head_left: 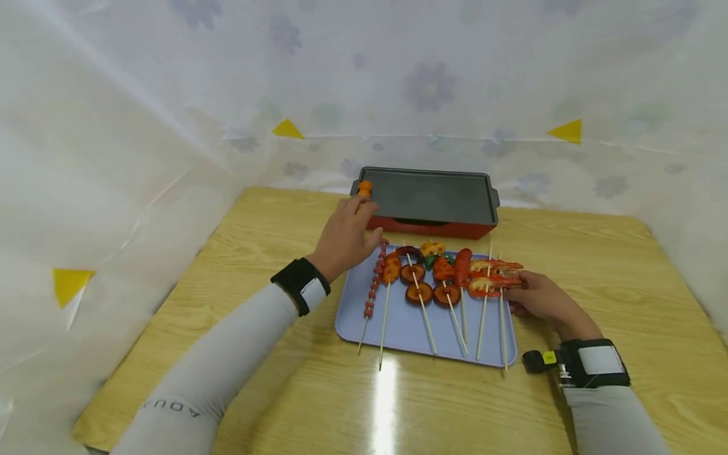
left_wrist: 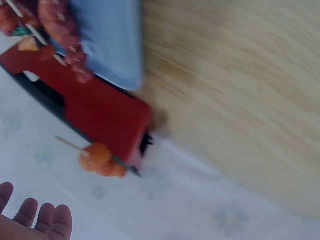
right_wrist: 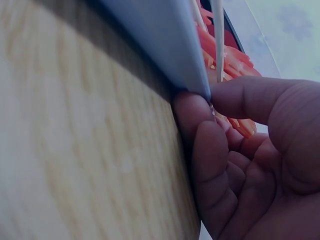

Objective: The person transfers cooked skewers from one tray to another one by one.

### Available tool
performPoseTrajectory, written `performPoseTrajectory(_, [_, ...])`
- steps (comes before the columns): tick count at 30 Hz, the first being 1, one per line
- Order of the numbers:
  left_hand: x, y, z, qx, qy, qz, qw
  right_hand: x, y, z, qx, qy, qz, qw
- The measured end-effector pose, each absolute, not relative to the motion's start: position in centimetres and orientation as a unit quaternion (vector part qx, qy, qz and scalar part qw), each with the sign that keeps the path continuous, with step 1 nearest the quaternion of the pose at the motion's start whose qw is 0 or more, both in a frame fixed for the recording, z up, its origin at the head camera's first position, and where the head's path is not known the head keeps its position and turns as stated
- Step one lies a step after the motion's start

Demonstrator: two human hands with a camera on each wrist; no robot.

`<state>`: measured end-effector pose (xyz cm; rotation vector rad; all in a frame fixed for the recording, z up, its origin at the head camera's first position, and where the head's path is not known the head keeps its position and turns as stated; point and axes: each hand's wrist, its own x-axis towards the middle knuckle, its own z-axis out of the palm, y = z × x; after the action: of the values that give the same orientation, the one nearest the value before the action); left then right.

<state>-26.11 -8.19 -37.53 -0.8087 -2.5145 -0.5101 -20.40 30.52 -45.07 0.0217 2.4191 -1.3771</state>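
My left hand [head_left: 345, 235] is over the front left of a red-and-black grill [head_left: 432, 193], beside a skewer of orange balls [head_left: 364, 186] lying at the grill's left end. In the left wrist view that hand's fingers [left_wrist: 61, 222] are apart from the orange balls [left_wrist: 97, 157] and hold nothing. My right hand [head_left: 548, 302] pinches the right rim of a pale blue tray [head_left: 352, 316]; the right wrist view shows thumb and forefinger on the tray edge [right_wrist: 187, 60]. On the tray lie skewers of shrimp [head_left: 489, 284], sausage [head_left: 462, 265], mushroom slices [head_left: 419, 293] and small red beads of meat [head_left: 372, 287].
The grill stands behind the tray, near the rear edge of the wooden table [head_left: 261, 253]. Floral white sheeting [head_left: 426, 88] rises behind and at the sides. Several skewer sticks reach over the tray's front rim. Yellow triangles [head_left: 72, 284] are stuck on the sheeting.
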Motion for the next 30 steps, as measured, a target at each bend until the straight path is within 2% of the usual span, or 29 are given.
performPoseTrajectory(7, [-28.6,-9.1,-38.4,-0.188,-0.952,-0.198,0.138,-20.3,30.4,-45.3,0.009,0.858,-0.479,0.186])
performPoseTrajectory(22, [-30.2,-9.1,-37.5,-0.145,-0.969,-0.177,0.088,-20.3,30.6,-45.5,0.017,0.853,-0.492,0.177])
performPoseTrajectory(25, [-30.3,-9.1,-36.7,-0.116,-0.97,-0.208,0.044,-20.5,30.6,-45.5,0.012,0.856,-0.487,0.173])
performPoseTrajectory(30, [-30.5,-9.2,-35.5,-0.01,-0.93,-0.357,-0.087,-20.7,30.5,-45.3,0.013,0.855,-0.487,0.174])
